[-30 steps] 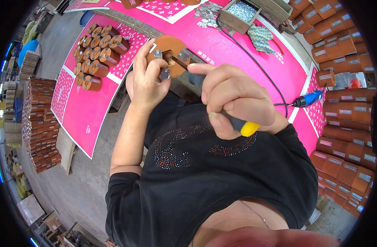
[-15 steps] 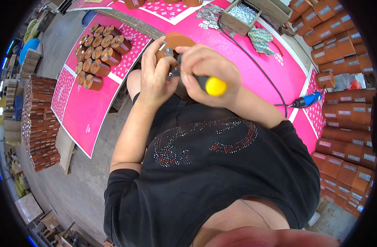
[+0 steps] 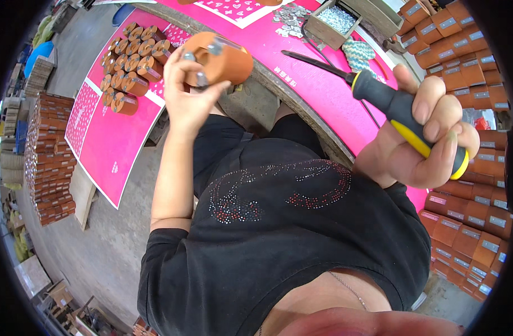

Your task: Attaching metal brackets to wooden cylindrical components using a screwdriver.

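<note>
My left hand (image 3: 189, 98) is closed around an orange-brown cylinder (image 3: 237, 64) with shiny metal fittings on its end, tilted above the near table edge. Motion smears part of that end. On the right, raised off the table, my right hand (image 3: 433, 134) grips a screwdriver (image 3: 379, 92) by its black and yellow handle. Its dark shaft points left toward the cylinder, with the tip apart from it. A group of similar cylinders (image 3: 136, 84) stands on the pink table to the left of my left hand.
A wooden box of small metal screws (image 3: 336, 22) sits at the back of the pink table (image 3: 293, 103), near loose metal plates (image 3: 293, 19) and a patterned knitted piece (image 3: 357, 54). Orange-brown pieces are stacked at right (image 3: 469, 218) and on the floor at left (image 3: 49, 162).
My right hand has swung right and toward me with the screwdriver, away from the cylinder. My left hand has moved left and turned the cylinder, showing more of its side.
</note>
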Demonstrator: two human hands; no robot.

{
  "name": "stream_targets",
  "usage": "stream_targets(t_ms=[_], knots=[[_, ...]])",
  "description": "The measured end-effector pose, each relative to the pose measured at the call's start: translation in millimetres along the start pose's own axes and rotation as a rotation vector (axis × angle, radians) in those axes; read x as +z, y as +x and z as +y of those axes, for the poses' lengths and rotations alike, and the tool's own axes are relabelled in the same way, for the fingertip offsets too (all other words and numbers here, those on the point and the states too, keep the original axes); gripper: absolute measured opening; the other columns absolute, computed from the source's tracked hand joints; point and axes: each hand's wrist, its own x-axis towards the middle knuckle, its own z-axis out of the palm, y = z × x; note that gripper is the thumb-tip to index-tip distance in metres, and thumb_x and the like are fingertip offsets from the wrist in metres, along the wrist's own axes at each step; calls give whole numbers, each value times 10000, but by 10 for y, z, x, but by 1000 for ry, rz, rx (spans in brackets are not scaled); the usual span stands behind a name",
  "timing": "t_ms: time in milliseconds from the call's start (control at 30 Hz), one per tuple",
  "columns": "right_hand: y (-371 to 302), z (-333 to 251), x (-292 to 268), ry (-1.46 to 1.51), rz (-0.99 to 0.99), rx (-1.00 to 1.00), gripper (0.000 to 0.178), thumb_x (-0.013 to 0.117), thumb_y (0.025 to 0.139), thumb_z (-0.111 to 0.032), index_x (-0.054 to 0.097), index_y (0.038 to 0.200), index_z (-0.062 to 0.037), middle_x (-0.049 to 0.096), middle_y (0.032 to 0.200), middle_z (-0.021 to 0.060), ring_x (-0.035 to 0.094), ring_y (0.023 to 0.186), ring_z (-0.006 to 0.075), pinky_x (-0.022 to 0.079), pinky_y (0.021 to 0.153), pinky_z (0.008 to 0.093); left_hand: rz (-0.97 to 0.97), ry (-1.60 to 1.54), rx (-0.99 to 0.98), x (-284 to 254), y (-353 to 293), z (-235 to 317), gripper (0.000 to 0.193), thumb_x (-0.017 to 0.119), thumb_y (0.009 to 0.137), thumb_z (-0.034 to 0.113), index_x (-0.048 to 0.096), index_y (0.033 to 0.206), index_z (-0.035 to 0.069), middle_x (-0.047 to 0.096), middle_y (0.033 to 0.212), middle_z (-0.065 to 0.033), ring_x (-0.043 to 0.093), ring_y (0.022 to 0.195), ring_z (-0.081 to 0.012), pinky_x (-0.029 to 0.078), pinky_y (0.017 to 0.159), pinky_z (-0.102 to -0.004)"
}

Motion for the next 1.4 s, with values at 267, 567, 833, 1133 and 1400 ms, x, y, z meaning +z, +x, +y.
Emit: stream_targets(t_ms=[267,567,833,1133,1400], knots=[[-80,229,-153,140,90,109,204,431,870,-94,613,957,-127,535,767,56,507,797,199,439,881,628,17,-1552,-846,-263,-51,-385,459,543,884,244,423,1266,18,494,1253,-189,453,1205,-322,423,953,-514],[-135,240,-162,217,155,164,147,473,852,-126,608,908,-117,531,748,43,507,793,181,438,893,610,-182,-2149,-933,4,-144,-465,605,554,843,445,404,1318,102,388,1303,-231,400,1172,-428,475,904,-516],[-112,216,59,367,71,113,135,472,883,-185,594,913,-137,490,755,-29,468,783,143,432,921,605,-64,-1855,-832,-47,-179,-301,555,497,903,409,404,1311,45,463,1308,-161,469,1193,-319,391,987,-529],[-92,350,153,280,-419,-105,237,525,887,-133,396,1078,-79,485,794,61,476,774,209,421,870,662,-83,-1735,-831,-15,-114,-150,557,491,908,421,407,1305,38,480,1282,-180,482,1172,-336,407,976,-503],[-176,471,325,169,-407,-80,141,577,783,31,450,816,-21,567,789,104,553,733,249,444,857,582,9,-1285,-785,-4,9,46,525,520,900,368,414,1299,43,489,1280,-163,496,1158,-318,433,952,-466]])
